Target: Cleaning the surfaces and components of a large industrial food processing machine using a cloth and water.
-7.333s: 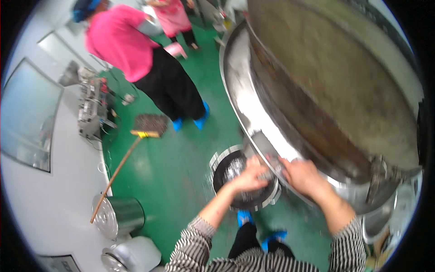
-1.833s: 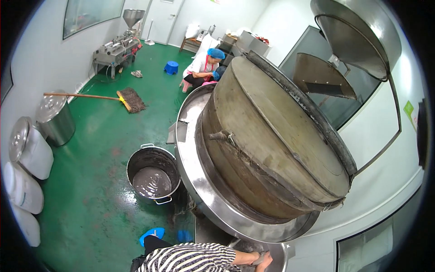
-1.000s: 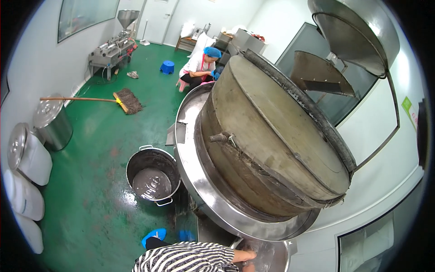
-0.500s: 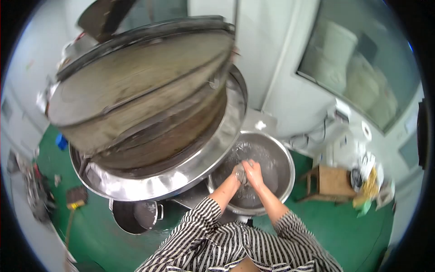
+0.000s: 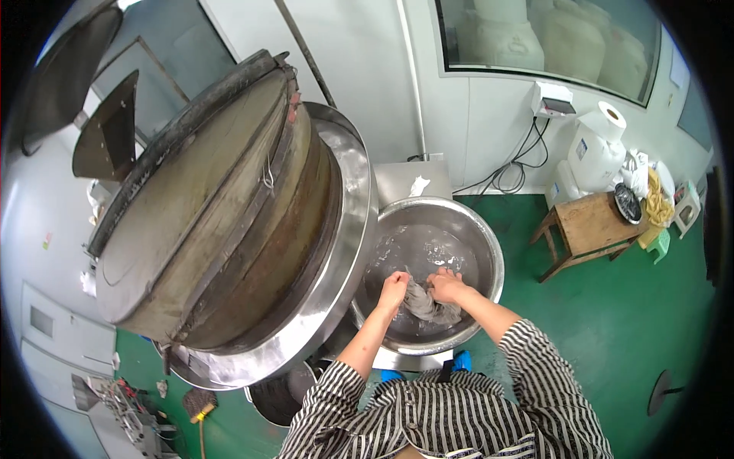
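Note:
A grey, soaked cloth point(image 5: 428, 307) is bunched in a wide steel basin point(image 5: 495, 256) of cloudy grey water. My left hand point(image 5: 393, 289) pinches the cloth's upper left end between closed fingers. My right hand point(image 5: 448, 284) grips it a little to the right, fingers bent into the folds. The cloth's lower part rests in the water. Just left of the basin stands a large tilted steel machine point(image 5: 206, 222) with a shiny circular tray point(image 5: 344, 229) around its dull, stained drum.
A wooden stool point(image 5: 581, 228) with bags and containers stands at right, beside white jugs point(image 5: 590, 157) and cables point(image 5: 511, 174). A black pot point(image 5: 272, 398) is under the tray. A mop point(image 5: 200, 405) and a filling machine point(image 5: 126, 421) are at lower left, and a window point(image 5: 550, 42) is above.
The view has turned toward the basin and right wall. Since half a second ago my hands, joined on the cloth then, have moved apart, spreading it between them.

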A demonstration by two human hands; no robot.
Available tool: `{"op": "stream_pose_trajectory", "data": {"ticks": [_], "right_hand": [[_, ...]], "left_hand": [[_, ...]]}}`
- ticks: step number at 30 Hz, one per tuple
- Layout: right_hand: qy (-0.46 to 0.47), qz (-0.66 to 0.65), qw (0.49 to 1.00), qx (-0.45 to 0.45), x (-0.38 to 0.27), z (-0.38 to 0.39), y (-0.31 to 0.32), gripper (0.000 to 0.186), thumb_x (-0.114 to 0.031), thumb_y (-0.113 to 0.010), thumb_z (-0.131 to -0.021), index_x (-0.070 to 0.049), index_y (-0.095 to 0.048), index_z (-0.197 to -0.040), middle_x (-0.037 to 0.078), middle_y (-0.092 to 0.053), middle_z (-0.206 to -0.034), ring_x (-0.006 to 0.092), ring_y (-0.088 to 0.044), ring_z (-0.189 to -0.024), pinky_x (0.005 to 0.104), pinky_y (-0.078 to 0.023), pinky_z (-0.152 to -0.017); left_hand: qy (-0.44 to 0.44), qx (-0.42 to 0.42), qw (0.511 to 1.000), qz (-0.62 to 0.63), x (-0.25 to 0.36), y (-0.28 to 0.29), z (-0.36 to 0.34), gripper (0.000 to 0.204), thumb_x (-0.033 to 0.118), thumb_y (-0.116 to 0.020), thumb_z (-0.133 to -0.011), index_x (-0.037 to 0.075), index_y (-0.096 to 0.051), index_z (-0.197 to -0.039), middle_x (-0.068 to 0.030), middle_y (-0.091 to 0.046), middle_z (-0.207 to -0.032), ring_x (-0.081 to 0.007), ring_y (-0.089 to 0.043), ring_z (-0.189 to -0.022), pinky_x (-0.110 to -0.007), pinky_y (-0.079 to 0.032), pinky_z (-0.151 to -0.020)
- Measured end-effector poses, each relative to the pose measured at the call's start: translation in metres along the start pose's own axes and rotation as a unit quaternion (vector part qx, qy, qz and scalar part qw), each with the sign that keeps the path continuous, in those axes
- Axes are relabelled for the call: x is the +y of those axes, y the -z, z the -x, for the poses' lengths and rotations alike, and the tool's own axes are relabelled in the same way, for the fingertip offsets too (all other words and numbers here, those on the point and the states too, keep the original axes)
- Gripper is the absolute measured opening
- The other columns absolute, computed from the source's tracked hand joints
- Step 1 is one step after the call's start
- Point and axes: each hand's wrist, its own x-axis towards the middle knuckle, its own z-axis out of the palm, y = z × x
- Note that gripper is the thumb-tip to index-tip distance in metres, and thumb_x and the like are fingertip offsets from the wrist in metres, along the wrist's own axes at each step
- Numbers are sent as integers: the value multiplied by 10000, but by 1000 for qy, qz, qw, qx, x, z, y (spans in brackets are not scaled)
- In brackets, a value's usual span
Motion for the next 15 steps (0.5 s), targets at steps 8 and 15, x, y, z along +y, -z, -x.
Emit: {"op": "stream_pose_trajectory", "data": {"ticks": [8, 15], "right_hand": [[80, 106, 984, -118, -4, 11, -30, 732, -386, -650, -742, -167, -314, -1355, 147, -309, -1376, 345, -337, -1238, 559, -320, -934], [165, -40, 977, -132, -2, 0, -5, 345, -200, -569, -784, -58, -547, -1098, 169, -520, -1133, 306, -514, -1062, 483, -387, -887]], "left_hand": [[-185, -6, 891, -416, -32, 17, 0, 697, 81, -651, -681, 73, -346, -1307, -236, -347, -1293, -385, -372, -1190, -400, -352, -980], [63, -31, 831, -551, -22, 7, -16, 274, 191, -601, -756, 1, -608, -953, -215, -557, -1044, -358, -550, -969, -423, -452, -827]]}}
